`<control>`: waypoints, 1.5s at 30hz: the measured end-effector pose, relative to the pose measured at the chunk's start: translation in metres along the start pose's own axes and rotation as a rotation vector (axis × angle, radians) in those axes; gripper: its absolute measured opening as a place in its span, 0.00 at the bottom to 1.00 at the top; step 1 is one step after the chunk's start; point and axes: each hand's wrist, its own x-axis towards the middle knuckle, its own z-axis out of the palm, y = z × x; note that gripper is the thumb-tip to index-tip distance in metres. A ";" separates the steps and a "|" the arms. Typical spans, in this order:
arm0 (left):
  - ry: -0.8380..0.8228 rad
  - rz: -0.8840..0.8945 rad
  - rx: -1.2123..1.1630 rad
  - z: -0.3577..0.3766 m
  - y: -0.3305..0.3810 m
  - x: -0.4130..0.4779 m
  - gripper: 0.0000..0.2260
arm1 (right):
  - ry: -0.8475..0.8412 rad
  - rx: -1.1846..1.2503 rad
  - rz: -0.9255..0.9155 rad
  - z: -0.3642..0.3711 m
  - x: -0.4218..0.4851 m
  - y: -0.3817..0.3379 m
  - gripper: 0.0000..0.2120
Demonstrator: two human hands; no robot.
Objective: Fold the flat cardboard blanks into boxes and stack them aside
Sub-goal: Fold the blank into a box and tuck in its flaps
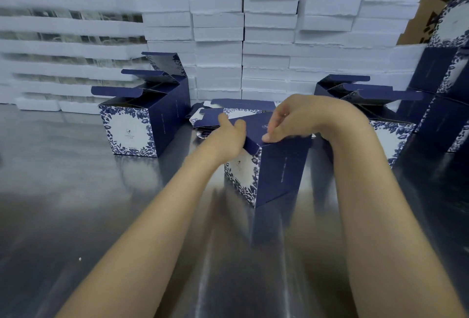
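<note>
Left hand (228, 137) grips box (276, 168); right hand (281, 121) seemingly pinches its flap (252, 145).

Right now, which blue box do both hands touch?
The blue box at the centre front: left hand and right hand grip its top. The open-lidded boxes on either side stand untouched.

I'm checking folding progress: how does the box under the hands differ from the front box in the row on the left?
The worked box has its top flaps folded down; the left box has its lid flap standing open. The left hand and right hand grip the worked box; the left box stands untouched, with other boxes behind it. Both have navy sides and a blue-floral white face.
</note>
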 end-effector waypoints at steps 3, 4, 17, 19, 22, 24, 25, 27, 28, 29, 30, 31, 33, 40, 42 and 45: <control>0.218 0.108 -0.162 0.018 -0.001 0.003 0.10 | -0.096 0.053 -0.025 0.003 -0.007 -0.006 0.07; 0.280 0.138 -0.296 0.021 -0.002 0.003 0.14 | -0.093 0.052 -0.023 0.003 -0.009 -0.007 0.07; 0.311 0.144 -0.724 0.047 -0.014 0.012 0.13 | 0.042 0.060 0.006 0.018 -0.005 -0.022 0.10; 0.293 0.162 -0.736 0.049 -0.020 0.012 0.13 | 0.054 0.076 -0.006 0.020 -0.003 -0.024 0.10; 0.244 0.228 -0.701 0.053 -0.032 0.009 0.17 | 0.078 0.036 -0.028 0.021 -0.001 -0.026 0.06; 0.220 0.289 -0.688 0.054 -0.037 0.004 0.23 | 0.079 0.013 -0.037 0.022 0.001 -0.025 0.09; 0.211 0.308 -0.689 0.054 -0.038 0.002 0.27 | 0.078 0.017 -0.043 0.023 0.003 -0.024 0.11; 0.210 0.344 -0.697 0.054 -0.041 0.001 0.32 | 0.094 0.101 -0.034 0.024 0.008 -0.020 0.13; 0.215 0.360 -0.697 0.055 -0.042 0.001 0.33 | 0.110 0.156 -0.026 0.026 0.011 -0.018 0.13; 0.221 0.366 -0.697 0.056 -0.043 0.002 0.33 | 0.120 0.204 -0.021 0.027 0.013 -0.017 0.13; 0.223 0.363 -0.704 0.057 -0.043 0.003 0.33 | 0.121 0.252 -0.019 0.029 0.016 -0.015 0.12; 0.221 0.354 -0.712 0.058 -0.044 0.003 0.33 | 0.118 0.292 -0.020 0.030 0.019 -0.014 0.11; 0.221 0.339 -0.716 0.060 -0.044 0.005 0.34 | 0.103 0.325 -0.027 0.030 0.023 -0.016 0.08; 0.220 0.322 -0.706 0.058 -0.043 0.003 0.34 | 0.038 0.145 -0.035 0.024 0.038 -0.036 0.03; 0.227 0.320 -0.696 0.058 -0.043 0.004 0.34 | 0.038 0.118 -0.014 0.024 0.044 -0.040 0.02; 0.224 0.330 -0.711 0.060 -0.044 0.003 0.34 | 0.086 0.134 0.003 0.029 0.052 -0.042 0.05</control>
